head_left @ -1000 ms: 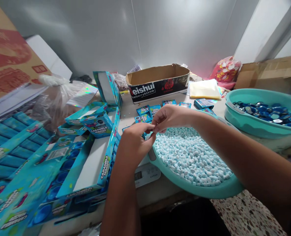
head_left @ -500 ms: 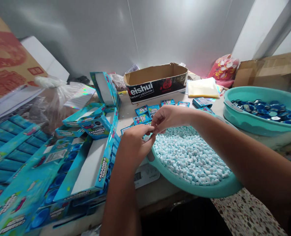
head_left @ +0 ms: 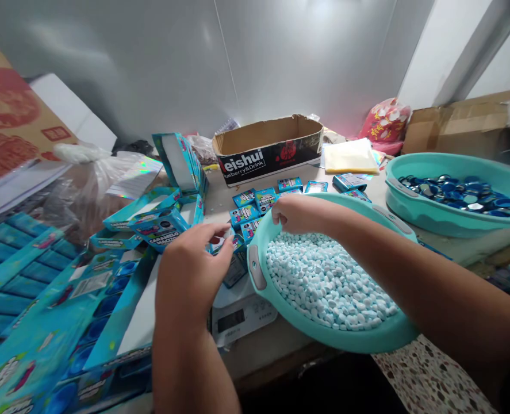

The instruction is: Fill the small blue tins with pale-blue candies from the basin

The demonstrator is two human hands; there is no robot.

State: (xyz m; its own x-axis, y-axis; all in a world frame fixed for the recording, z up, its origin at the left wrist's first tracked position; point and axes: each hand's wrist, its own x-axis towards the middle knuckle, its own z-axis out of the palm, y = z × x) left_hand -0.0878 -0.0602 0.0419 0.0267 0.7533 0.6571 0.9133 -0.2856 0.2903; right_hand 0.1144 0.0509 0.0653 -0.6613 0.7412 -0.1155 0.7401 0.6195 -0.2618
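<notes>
My left hand (head_left: 194, 259) is above the kitchen scale (head_left: 244, 319), thumb and forefinger brought close around something small and pale that I cannot make out. Just under those fingertips, a blue candy tin (head_left: 236, 270) rests on the scale, partly hidden by the hand. My right hand (head_left: 292, 213) is inside the near turquoise basin (head_left: 323, 339), by its far left wall. Its fingers are curled in, and what they hold, if anything, is hidden. Many small white and pale blue candies (head_left: 332, 282) fill the basin beneath it.
Several blue candy packs (head_left: 244, 214) lie behind the scale. Blue display cartons (head_left: 52, 310) crowd the left side. An open cardboard box (head_left: 272, 149) stands at the back. On the right, another turquoise basin (head_left: 448, 215) contains blue and silver lids, near a yellowish stack of sheets (head_left: 350, 156).
My hands were together at the basin's left rim and have parted. The left moved left over the scale, uncovering its display; the right moved into the basin. The view shifted slightly.
</notes>
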